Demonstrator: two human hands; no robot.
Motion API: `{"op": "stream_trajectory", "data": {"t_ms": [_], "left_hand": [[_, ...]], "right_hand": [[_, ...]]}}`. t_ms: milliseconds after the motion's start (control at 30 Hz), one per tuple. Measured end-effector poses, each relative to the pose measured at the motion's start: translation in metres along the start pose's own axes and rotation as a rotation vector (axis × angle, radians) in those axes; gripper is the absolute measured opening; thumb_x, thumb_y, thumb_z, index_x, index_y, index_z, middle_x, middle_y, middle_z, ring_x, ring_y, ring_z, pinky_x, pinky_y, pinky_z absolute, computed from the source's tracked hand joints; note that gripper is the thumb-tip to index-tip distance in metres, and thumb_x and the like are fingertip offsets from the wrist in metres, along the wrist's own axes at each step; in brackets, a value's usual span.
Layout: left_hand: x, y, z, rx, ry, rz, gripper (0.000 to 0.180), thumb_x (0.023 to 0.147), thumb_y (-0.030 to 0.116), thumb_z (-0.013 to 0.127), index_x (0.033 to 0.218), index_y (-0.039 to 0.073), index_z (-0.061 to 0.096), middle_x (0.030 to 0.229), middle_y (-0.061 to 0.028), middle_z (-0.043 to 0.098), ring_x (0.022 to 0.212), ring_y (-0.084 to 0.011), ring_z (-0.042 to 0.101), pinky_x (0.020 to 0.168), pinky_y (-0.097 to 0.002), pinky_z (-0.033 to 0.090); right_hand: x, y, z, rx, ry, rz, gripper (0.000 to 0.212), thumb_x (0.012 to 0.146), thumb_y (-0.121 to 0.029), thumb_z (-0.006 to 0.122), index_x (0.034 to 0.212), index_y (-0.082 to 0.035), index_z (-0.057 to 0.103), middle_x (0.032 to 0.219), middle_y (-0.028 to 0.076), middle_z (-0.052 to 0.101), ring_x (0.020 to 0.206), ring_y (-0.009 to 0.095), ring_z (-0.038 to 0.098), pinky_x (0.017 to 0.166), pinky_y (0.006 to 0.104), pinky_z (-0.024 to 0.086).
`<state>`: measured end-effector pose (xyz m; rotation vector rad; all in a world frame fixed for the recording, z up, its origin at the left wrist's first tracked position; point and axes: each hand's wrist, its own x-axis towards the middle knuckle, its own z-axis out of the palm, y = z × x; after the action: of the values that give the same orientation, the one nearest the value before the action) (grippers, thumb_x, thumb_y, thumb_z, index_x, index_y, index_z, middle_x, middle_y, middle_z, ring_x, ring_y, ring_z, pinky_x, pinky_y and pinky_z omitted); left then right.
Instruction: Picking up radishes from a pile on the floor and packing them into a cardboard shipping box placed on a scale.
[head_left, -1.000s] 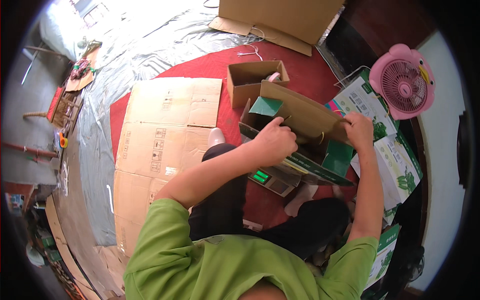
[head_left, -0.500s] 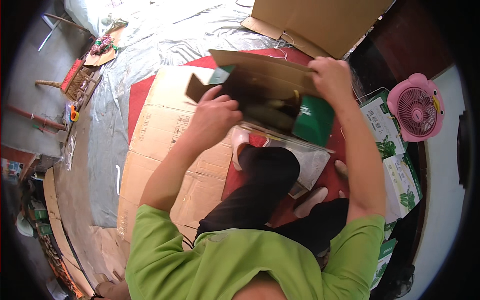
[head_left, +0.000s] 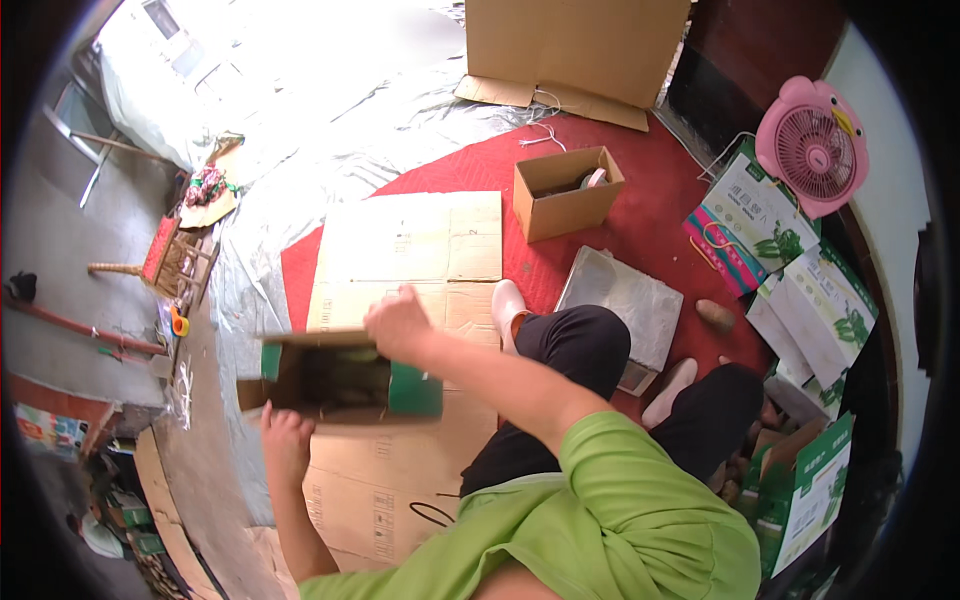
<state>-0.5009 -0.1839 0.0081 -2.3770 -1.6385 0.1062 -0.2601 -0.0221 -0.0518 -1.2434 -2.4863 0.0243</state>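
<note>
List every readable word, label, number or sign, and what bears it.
White-and-green cardboard cartons: dark lettering, wording withheld.
Flat brown cardboard sheet: printed symbols, mostly too small.
Pink round plastic fan: hub mark, too small.
Held green-brown cardboard box: blurred, none legible.

Matt brown cardboard inside the open box [head_left: 415, 390], with a smooth green printed finish on the flaps; bare, dull cardboard again in the flat sheet [head_left: 405, 232] and the small carton [head_left: 572, 214]. Smooth, slightly glossy plastic on the pink fan [head_left: 812, 152]. Sleek, printed white and green card on the stacked boxes [head_left: 815, 305]. Crinkled, shiny silver sheeting [head_left: 360, 152]; matt, cloth-like red mat [head_left: 532, 268]. Dull grey, blotchy top on the low platform [head_left: 630, 305], metal or plastic hard to tell. Soft, matt cloth in the green shirt [head_left: 655, 490] and dark trousers [head_left: 590, 348].
</note>
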Motion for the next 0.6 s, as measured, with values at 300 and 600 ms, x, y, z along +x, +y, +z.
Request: {"op": "stream_trajectory", "data": {"t_ms": [300,600], "left_hand": [[-0.194,-0.024,0.088,-0.087,-0.287,-0.287,0.006,0.066,0.020,0.067,0.064,0.016,0.070,0.075,-0.0069,0.057,0.084,-0.0283,0.057,0.098,-0.0473,0.040],[-0.021,0.038,-0.050,-0.237,-0.473,-0.652,0.031,0.082,0.017,0.065,0.112,0.007,0.067,0.108,-0.0228,0.064,0.098,-0.0343,0.063,0.085,-0.0423,0.049]], "right_hand": [[-0.064,-0.138,0.055,0.433,-0.473,-0.069,0.014,0.073,-0.017,0.066,0.080,-0.006,0.071,0.083,0.016,0.069,0.082,0.033,0.067,0.073,0.0518,0.049],[-0.050,-0.026,-0.030,0.638,-0.439,0.026,0.025,0.076,-0.029,0.070,0.081,-0.005,0.071,0.082,0.014,0.069,0.081,0.032,0.066,0.066,0.0454,0.051]]}}
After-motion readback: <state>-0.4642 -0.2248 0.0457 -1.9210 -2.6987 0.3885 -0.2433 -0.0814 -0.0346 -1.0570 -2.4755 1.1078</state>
